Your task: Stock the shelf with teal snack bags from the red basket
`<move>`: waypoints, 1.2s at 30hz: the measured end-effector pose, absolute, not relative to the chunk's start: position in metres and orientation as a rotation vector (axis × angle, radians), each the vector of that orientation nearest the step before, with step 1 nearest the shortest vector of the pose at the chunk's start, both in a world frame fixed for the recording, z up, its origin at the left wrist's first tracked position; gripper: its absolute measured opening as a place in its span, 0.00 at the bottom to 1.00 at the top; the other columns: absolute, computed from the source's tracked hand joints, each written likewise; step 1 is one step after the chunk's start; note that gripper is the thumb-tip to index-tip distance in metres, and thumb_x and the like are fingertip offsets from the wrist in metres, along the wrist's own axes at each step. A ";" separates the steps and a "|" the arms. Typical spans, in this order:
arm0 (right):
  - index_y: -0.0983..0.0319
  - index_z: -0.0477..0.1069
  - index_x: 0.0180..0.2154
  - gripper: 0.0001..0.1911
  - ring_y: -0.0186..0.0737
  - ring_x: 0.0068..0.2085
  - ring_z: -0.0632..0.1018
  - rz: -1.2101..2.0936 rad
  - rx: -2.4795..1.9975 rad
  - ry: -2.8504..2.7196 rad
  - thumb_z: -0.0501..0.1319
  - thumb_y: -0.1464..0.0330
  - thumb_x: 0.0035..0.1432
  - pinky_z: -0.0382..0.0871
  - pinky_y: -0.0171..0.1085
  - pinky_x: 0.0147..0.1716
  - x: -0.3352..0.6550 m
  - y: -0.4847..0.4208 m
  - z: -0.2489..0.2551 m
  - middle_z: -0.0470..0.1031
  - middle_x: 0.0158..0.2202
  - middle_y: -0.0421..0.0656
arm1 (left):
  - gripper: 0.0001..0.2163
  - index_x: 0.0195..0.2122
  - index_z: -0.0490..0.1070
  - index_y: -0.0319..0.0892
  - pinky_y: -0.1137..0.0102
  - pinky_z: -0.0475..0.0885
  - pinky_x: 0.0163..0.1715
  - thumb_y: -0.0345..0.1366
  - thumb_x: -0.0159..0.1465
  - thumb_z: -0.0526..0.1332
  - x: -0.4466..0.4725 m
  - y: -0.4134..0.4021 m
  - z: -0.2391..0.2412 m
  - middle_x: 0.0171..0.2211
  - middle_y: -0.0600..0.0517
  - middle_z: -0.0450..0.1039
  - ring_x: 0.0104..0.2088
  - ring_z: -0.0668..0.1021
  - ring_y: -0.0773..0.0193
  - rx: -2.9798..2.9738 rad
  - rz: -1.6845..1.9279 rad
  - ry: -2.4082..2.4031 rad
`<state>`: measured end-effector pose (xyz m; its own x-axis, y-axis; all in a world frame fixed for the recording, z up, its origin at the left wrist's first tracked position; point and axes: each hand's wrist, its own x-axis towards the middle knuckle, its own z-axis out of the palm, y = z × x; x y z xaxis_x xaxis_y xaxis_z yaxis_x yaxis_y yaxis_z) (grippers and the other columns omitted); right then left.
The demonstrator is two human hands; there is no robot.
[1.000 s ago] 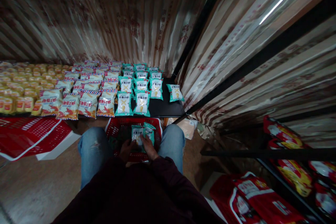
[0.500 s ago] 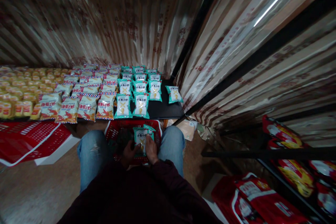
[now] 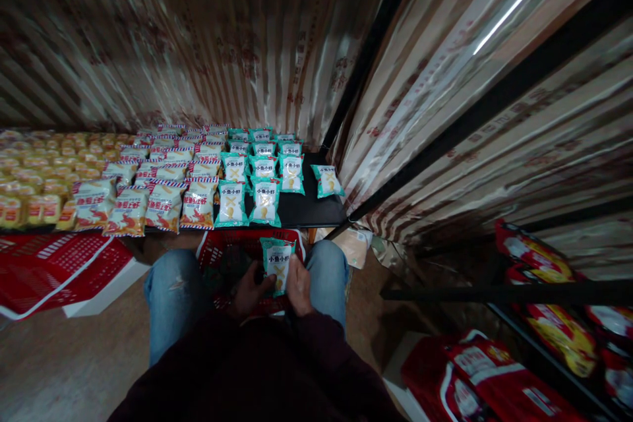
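A teal snack packet (image 3: 277, 262) is held upright above a red basket (image 3: 217, 250) that rests between my knees. My left hand (image 3: 250, 289) grips the packet's lower left edge and my right hand (image 3: 299, 285) grips its lower right edge, fingers closed on it. Ahead, on a low black shelf (image 3: 309, 206), more teal packets (image 3: 250, 175) lie in rows. One teal packet (image 3: 327, 180) lies apart at the right.
Rows of red-striped snack packets (image 3: 163, 178) and yellow packets (image 3: 39, 178) fill the shelf to the left. A flat red basket (image 3: 54, 264) lies on the floor at left. Red bags (image 3: 494, 372) fill a rack at lower right. Striped plastic sheeting hangs behind and to the right.
Both hands lifted a teal packet out of the basket and shifted it slightly right and upward. The camera view tilted down a little.
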<state>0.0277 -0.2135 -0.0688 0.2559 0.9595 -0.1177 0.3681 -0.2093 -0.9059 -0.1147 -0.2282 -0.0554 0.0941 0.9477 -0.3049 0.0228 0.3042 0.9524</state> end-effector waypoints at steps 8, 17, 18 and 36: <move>0.60 0.72 0.31 0.31 0.44 0.28 0.75 0.786 -1.725 -1.205 0.40 0.48 0.64 0.65 0.38 0.26 0.049 -0.191 -0.046 0.76 0.27 0.46 | 0.21 0.43 0.69 0.40 0.66 0.72 0.43 0.49 0.55 0.63 -0.093 -0.205 -0.028 0.42 0.46 0.76 0.43 0.77 0.56 1.153 0.932 1.277; 0.62 0.71 0.30 0.33 0.41 0.28 0.73 0.659 -1.802 -1.189 0.37 0.48 0.64 0.62 0.37 0.27 0.061 -0.164 -0.031 0.76 0.28 0.48 | 0.17 0.44 0.71 0.39 0.65 0.70 0.46 0.46 0.60 0.56 -0.073 -0.179 -0.023 0.43 0.45 0.77 0.44 0.77 0.56 1.247 0.969 1.342; 0.62 0.71 0.30 0.33 0.42 0.29 0.73 0.653 -1.797 -1.191 0.37 0.48 0.64 0.62 0.37 0.28 0.062 -0.161 -0.029 0.76 0.28 0.48 | 0.16 0.44 0.71 0.39 0.65 0.70 0.46 0.44 0.61 0.56 -0.071 -0.176 -0.022 0.43 0.45 0.77 0.44 0.77 0.56 1.262 0.978 1.359; 0.59 0.69 0.44 0.25 0.45 0.38 0.77 0.618 -1.886 -1.279 0.42 0.51 0.65 0.65 0.38 0.36 0.070 -0.124 -0.011 0.78 0.38 0.47 | 0.09 0.43 0.65 0.40 0.62 0.73 0.42 0.37 0.62 0.56 -0.040 -0.129 -0.023 0.36 0.46 0.76 0.38 0.79 0.60 1.375 1.178 1.599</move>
